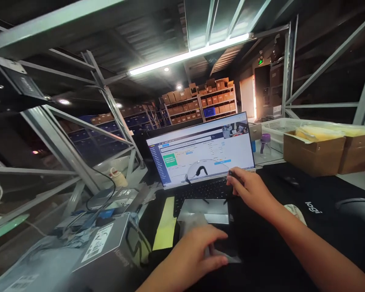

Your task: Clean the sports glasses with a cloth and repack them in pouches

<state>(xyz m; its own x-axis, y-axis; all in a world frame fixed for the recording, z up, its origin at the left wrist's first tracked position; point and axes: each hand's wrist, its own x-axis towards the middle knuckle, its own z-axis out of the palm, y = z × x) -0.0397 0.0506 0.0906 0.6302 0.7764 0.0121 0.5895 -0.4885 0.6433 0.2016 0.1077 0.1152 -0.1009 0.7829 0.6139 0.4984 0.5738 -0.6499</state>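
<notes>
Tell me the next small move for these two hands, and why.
Probably lower the glasses toward the clear bag. The right hand pinches one arm, holding them up in front of the laptop, while the left hand holds the bag on the keyboard deck just below. The bag's opening is hard to make out.

Left hand point(194, 251) covers most of a clear plastic bag point(200, 221); contents hidden, and gripping vs. pressing flat is unclear. Right hand point(251, 190) fingertips pinch a small dark item point(231, 173), too small to identify. Laptop screen point(200, 148) text too small to read. Both forearms cut off by bottom edge. Grey box point(109, 251) cut off at lower left, label blurred. Mouse point(357, 209) clipped by right edge, blurred. Cardboard boxes point(314, 156) run off right edge; yellow contents unclear. Far shelves point(200, 103) too small for detail.
</notes>
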